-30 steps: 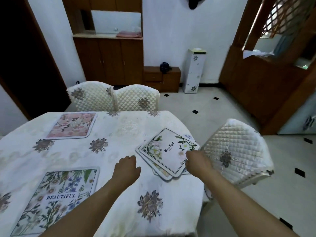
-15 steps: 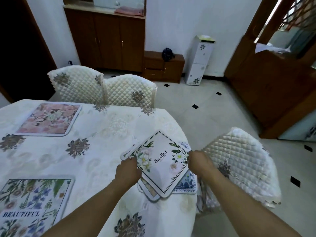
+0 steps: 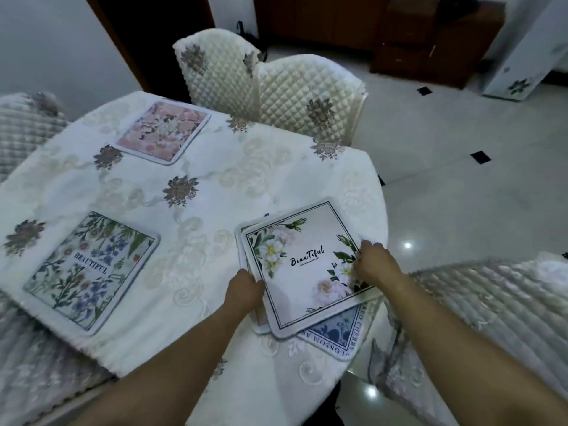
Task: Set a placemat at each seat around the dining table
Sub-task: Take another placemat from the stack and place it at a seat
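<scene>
A small stack of placemats is seen near the right edge of the dining table, which is draped in a white embroidered cloth. The top placemat, white with flowers and the word "Beautiful", is gripped on both sides: the left hand is closed on its left edge, and the right hand is pinched on its right edge. Beneath it, a blue-and-white placemat is partly exposed at the near corner, and the edge of at least one more mat is visible at the left of the stack; the exact number in the stack cannot be told. Two placemats are laid singly on the cloth, well apart from the stack: a pink floral placemat at the far side and a green-and-blue botanical placemat at the left. Four quilted chair covers are counted around the table: two quilted chairs side by side beyond the far edge, another chair just beside the stack on the right, and one chair at the far left.
</scene>
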A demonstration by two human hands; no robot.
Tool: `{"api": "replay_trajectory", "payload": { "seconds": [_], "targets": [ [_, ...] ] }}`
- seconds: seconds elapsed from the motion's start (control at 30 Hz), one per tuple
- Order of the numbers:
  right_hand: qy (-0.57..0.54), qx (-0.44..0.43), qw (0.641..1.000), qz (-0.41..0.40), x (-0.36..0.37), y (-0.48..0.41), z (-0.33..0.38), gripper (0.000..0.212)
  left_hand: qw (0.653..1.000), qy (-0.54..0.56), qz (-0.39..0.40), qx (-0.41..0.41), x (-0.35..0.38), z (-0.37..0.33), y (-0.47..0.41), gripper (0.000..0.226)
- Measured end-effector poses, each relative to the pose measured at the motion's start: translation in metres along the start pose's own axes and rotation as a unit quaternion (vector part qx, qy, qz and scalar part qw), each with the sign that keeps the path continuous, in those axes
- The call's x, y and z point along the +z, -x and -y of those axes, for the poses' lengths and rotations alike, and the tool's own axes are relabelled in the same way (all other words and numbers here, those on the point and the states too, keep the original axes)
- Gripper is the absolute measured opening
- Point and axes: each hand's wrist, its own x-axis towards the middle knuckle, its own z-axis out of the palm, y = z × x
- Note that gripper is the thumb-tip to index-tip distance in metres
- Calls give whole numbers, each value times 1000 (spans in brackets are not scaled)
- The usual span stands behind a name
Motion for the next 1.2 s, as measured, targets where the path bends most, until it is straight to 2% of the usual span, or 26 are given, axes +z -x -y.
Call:
{"api": "replay_trajectory", "payload": {
  "seconds": [0.17, 0.37, 0.6, 0.77, 0.97, 1.2],
  "targets": [
    [-91, 20, 996, -3, -5, -14, -11, 45, 994, 66, -34, -84, 14, -6, 7, 35],
    [-103, 4, 995, -9, -14, -26, -16, 30, 967, 198, -54, -154, 16, -9, 6, 29],
    [-70, -38, 995, -56, -31, -6, -9, 13, 983, 142, -79, -88, 6, -15, 24, 23],
    [-51, -50, 994, -87, -48, 25, -7, 13, 989, 104, -99, -39, -11, -15, 49, 21],
    [-53, -32, 987, -145, -70, 93, -20, 15, 990, 78, -110, 45, -28, -22, 89, 30],
    [-71, 19, 977, -201, -86, 163, -68, 13, 984, 84, -88, 129, -30, -53, 128, 32]
  ]
}}
